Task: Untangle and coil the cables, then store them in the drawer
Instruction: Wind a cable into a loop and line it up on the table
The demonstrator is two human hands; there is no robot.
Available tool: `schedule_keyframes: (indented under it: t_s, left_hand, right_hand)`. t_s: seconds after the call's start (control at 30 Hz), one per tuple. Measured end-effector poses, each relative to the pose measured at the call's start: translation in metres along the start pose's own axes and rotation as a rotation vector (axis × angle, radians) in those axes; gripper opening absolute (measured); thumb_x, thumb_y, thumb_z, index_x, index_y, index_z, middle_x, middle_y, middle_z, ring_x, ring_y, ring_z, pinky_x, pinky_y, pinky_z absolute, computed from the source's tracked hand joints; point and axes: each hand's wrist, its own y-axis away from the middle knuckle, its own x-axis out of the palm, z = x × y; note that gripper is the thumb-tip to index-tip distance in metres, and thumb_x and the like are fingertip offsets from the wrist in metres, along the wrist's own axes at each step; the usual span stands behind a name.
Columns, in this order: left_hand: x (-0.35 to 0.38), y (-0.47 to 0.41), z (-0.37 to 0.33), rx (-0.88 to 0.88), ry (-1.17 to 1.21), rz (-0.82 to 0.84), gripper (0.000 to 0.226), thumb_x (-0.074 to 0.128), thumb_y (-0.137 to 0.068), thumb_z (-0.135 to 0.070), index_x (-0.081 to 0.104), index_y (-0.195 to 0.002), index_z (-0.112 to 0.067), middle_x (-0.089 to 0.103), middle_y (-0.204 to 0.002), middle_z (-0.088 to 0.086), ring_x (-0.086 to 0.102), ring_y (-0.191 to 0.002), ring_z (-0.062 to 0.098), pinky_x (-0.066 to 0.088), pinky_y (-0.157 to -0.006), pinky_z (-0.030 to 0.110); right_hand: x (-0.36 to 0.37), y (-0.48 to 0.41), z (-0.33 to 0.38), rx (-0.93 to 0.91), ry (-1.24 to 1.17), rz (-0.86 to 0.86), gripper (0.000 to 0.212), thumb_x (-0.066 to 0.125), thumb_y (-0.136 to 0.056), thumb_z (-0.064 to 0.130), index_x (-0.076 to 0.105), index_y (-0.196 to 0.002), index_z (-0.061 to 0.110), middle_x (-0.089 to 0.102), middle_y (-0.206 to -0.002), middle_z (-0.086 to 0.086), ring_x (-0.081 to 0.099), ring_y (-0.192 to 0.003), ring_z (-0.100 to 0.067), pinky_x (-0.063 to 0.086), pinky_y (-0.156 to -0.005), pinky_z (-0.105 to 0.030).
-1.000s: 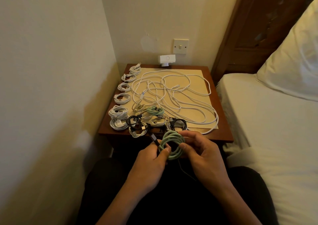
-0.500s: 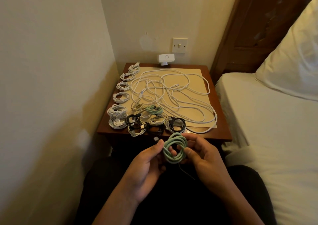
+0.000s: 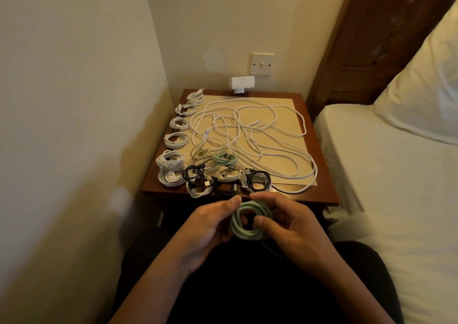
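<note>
A coiled mint-green cable (image 3: 247,233) hangs in front of the wooden bedside table (image 3: 322,194), just below its front edge. My left hand (image 3: 210,229) grips the coil's left side, thumb on its top. My right hand (image 3: 292,224) holds the right side, its thumb through the loop. On the table lies a long white cable (image 3: 250,135) in a loose tangle. Several small white coils (image 3: 177,140) line the left edge. Black coils (image 3: 256,179) and another green coil (image 3: 224,158) sit along the front. The drawer is hidden behind my hands.
A beige mat (image 3: 285,105) covers the tabletop. A white plug adapter (image 3: 242,83) stands at the back under a wall switch (image 3: 262,63). The wall is close on the left. A bed (image 3: 386,179) with a pillow (image 3: 426,85) adjoins the table on the right.
The green coil has been turned and tightened between my hands. Its dark plug end, visible at the left before, is now tucked out of sight. Both hands stayed in front of the table.
</note>
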Motion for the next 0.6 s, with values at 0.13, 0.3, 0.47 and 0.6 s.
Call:
schedule_keyframes:
  t_s: [0.13, 0.3, 0.47, 0.6]
  left_hand:
    - [-0.014, -0.02, -0.015, 0.164, -0.29, -0.226, 0.03, 0.059, -0.096, -0.048, 0.071, -0.106, -0.022, 0.073, -0.102, 0.004, 0.06, -0.076, 0.014, 0.046, -0.067, 0.028]
    - [-0.033, -0.036, -0.041, 0.352, -0.501, -0.363, 0.01, 0.064, -0.098, -0.027, 0.073, -0.1, -0.031, 0.071, -0.102, -0.001, 0.066, -0.086, 0.016, 0.052, -0.077, 0.032]
    - [-0.054, -0.05, -0.075, 0.525, -0.708, -0.469, 0.011, 0.065, -0.096, -0.028, 0.073, -0.093, -0.035, 0.069, -0.088, -0.011, 0.064, -0.078, 0.01, 0.052, -0.066, 0.029]
    - [-0.071, -0.071, -0.096, 0.599, -0.877, -0.568, 0.009, 0.066, -0.095, -0.024, 0.07, -0.097, -0.031, 0.067, -0.092, -0.012, 0.061, -0.074, 0.011, 0.05, -0.06, 0.025]
  right_hand:
    - [-0.014, -0.027, -0.002, -0.016, 0.073, -0.219, 0.039, 0.073, -0.094, 0.014, 0.067, -0.126, 0.035, 0.072, -0.116, 0.013, 0.074, -0.099, -0.009, 0.063, -0.085, -0.038]
    - [-0.023, -0.073, -0.02, 0.043, 0.247, -0.323, 0.04, 0.076, -0.093, 0.026, 0.066, -0.131, 0.027, 0.071, -0.119, 0.012, 0.074, -0.092, -0.009, 0.063, -0.086, -0.042]
    - [-0.022, -0.093, -0.03, 0.025, 0.579, -0.263, 0.049, 0.069, -0.097, 0.034, 0.059, -0.143, 0.021, 0.064, -0.136, 0.002, 0.062, -0.111, -0.015, 0.049, -0.096, -0.031]
    - [-0.031, -0.098, -0.03, 0.019, 0.626, -0.221, 0.047, 0.065, -0.098, 0.041, 0.06, -0.141, 0.023, 0.063, -0.137, 0.003, 0.063, -0.109, -0.015, 0.051, -0.095, -0.034]
